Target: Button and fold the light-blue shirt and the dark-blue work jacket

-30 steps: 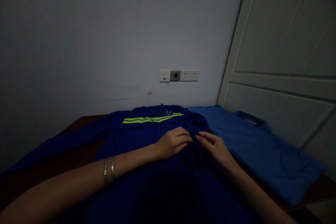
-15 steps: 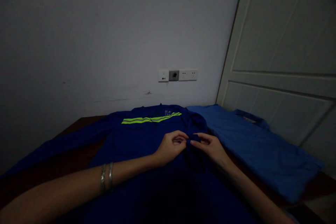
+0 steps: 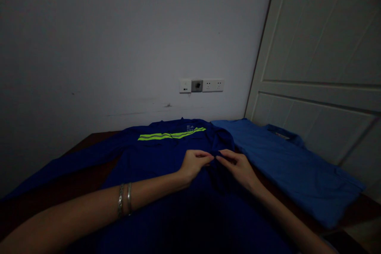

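Observation:
A dark blue long-sleeved jacket (image 3: 143, 162) with a yellow-green striped band across it lies spread out in front of me. One sleeve stretches away to the left; the other is bunched toward the middle, under my hands. My left hand (image 3: 195, 164) pinches a fold of this blue cloth between thumb and fingers. Close beside it, fingertips almost meeting, my right hand (image 3: 238, 166) pinches the same fold. Dim light hides whether a button or a cuff is between the fingers. Two silver bracelets circle my left wrist.
A folded lighter blue garment (image 3: 291, 170) lies to the right of the jacket. Beneath both is a dark reddish-brown table (image 3: 89, 178). Behind stands a pale wall with sockets (image 3: 201, 85), and a panelled door (image 3: 321, 67) rises at the right.
Both hands have stayed at the bunched sleeve, shifting their pinch on the cloth. The left fingers have straightened and closed together, and the flap between the hands now shows less.

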Motion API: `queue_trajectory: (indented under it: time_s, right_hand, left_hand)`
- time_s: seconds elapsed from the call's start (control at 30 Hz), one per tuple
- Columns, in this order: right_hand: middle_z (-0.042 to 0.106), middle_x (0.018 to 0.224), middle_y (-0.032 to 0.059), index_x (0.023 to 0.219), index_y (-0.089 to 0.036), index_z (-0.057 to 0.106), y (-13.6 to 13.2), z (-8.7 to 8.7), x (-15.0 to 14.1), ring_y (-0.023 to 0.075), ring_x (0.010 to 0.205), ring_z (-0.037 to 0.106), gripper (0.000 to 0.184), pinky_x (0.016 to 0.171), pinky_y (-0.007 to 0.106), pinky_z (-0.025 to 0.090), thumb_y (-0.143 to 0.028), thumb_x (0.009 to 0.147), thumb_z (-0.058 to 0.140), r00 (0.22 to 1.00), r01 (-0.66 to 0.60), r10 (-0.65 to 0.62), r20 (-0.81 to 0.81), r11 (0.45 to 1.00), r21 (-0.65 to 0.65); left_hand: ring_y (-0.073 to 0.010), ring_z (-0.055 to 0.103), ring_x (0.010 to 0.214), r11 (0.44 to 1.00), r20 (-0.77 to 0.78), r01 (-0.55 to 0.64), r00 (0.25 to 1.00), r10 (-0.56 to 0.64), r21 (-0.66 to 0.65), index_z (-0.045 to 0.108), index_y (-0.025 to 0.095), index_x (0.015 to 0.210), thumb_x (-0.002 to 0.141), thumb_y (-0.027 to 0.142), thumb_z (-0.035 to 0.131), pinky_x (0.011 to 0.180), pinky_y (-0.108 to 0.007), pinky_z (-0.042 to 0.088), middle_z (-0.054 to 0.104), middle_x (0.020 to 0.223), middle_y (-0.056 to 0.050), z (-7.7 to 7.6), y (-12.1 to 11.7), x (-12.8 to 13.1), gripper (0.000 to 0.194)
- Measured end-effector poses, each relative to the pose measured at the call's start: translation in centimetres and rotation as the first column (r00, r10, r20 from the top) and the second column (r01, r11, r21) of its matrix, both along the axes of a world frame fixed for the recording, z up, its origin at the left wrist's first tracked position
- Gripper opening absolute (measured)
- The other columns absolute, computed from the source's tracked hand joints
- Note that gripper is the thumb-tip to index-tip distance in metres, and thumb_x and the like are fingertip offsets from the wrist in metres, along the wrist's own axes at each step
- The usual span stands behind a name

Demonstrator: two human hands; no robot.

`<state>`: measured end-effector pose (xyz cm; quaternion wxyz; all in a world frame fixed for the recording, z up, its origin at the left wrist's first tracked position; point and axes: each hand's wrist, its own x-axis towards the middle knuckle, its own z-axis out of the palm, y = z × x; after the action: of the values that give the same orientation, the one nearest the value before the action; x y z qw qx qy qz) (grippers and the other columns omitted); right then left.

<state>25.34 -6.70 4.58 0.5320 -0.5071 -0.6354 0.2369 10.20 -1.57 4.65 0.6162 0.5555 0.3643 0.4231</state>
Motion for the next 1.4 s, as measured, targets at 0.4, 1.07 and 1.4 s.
queue_trajectory:
  time_s: [0.4, 1.07, 1.4]
  right_hand:
    - [0.062, 0.069, 0.0006, 0.07, -0.016, 0.067, 0.8, -0.8, 1.2, 0.0146, 0.065, 0.054, 0.026, 0.061, 0.026, 0.042, -0.042, 0.069, 0.064, 0.996, -0.044, 0.036, -0.076, 0.993, -0.113]
    - [0.06, 0.062, 0.0, 0.069, -0.017, 0.067, 0.0, -0.9, 1.2, 0.0138, 0.058, 0.05, 0.029, 0.053, 0.024, 0.039, -0.045, 0.07, 0.06, 0.997, 0.069, -0.072, -0.036, 0.993, -0.092]
    - [0.055, 0.055, -0.002, 0.061, -0.017, 0.063, 0.1, -0.8, 1.1, 0.0115, 0.053, 0.045, 0.028, 0.05, 0.023, 0.036, -0.045, 0.066, 0.063, 0.995, 0.051, -0.062, -0.08, 0.99, -0.131]
  left_hand:
    - [-0.0134, 0.06, 0.064, 0.995, -0.15, -0.031, 0.988, 0.045, 0.094, 0.069, 0.012, 0.07, 0.062, 0.012, 0.069, 0.065, -0.026, 0.049, 0.067, 0.064, -0.002, -0.1, 0.4, 0.5, 0.008]
    - [-0.0071, 0.052, 0.053, 0.966, -0.142, 0.132, 0.985, -0.102, 0.222, 0.062, 0.011, 0.068, 0.07, 0.021, 0.066, 0.047, -0.017, 0.048, 0.055, 0.06, 0.002, 0.1, 0.7, 1.0, 0.012]
    - [-0.0071, 0.052, 0.053, 0.958, -0.151, 0.127, 0.984, -0.091, 0.255, 0.06, 0.011, 0.067, 0.071, 0.016, 0.061, 0.048, -0.017, 0.047, 0.054, 0.058, 0.003, 0.0, 0.9, 1.2, 0.007]
